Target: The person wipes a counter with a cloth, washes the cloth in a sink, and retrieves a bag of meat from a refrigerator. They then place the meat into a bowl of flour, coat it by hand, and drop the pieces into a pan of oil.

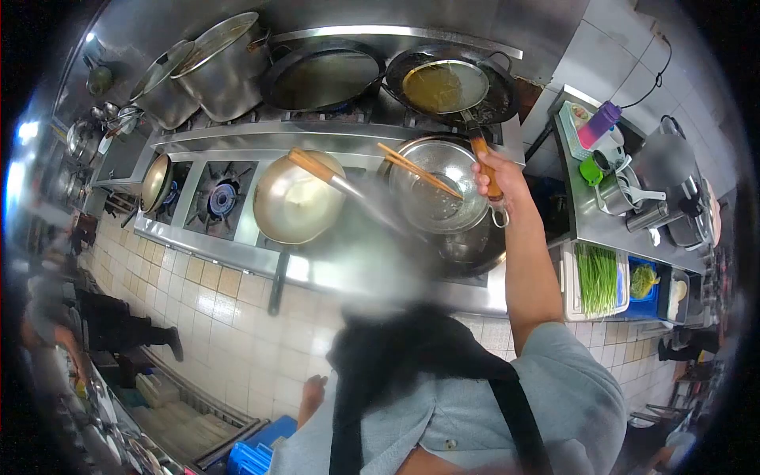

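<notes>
My right hand [500, 176] is wrapped round the wooden handle of a round strainer [446, 85]. The strainer's bowl lies over a dark wok [507, 91] on the back row of the stove, with yellowish liquid showing through it. Below my right hand sits a perforated metal colander [427, 207], with wooden chopsticks [423, 172] lying across it. Left of that, a wooden-handled metal utensil [317, 166] crosses the edge of a shiny wok [289, 210]; its far end blurs out. My left hand [314, 388] hangs low beside my apron, fingers loosely bent, apparently holding nothing.
Blue flame shows in a burner [222, 198] at left. Large pots [226, 75] and another liquid-filled wok [324, 79] stand behind. A side counter [602, 226] at right bears cups and containers, with a tray of green stalks [595, 277] below. Other people are at both edges.
</notes>
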`<action>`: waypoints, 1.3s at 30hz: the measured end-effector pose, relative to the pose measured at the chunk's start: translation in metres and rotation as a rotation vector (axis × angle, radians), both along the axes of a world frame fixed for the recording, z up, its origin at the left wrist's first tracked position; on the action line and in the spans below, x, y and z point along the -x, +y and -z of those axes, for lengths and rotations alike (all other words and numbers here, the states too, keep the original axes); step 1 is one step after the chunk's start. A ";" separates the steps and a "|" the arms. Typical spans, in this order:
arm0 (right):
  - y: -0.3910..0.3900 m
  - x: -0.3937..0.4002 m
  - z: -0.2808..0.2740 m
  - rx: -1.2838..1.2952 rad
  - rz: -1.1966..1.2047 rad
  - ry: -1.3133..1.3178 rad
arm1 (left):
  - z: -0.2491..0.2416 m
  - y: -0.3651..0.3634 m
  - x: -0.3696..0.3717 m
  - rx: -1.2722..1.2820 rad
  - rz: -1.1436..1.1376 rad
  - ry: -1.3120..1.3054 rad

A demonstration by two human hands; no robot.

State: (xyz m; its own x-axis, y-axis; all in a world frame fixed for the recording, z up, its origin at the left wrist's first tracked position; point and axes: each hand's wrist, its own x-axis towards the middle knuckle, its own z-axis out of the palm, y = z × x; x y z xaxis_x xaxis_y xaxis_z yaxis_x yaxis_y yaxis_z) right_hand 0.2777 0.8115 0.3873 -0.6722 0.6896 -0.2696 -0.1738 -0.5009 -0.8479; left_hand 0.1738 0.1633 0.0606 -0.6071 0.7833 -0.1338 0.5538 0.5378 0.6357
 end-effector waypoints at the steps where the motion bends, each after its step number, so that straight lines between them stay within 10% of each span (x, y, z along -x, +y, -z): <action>1: -0.005 -0.004 -0.004 0.001 -0.002 -0.002 | 0.000 0.001 -0.001 0.001 -0.002 -0.002; 12: -0.026 -0.036 -0.011 0.079 -0.010 0.125 | -0.031 0.042 0.005 0.365 -0.466 -0.528; 25: -0.049 -0.084 -0.012 -0.046 0.007 0.147 | -0.009 0.031 0.000 0.401 -0.503 -0.586; 39: -0.157 -0.220 -0.012 -0.573 0.138 -0.480 | 0.068 -0.009 0.020 0.457 -0.453 -0.771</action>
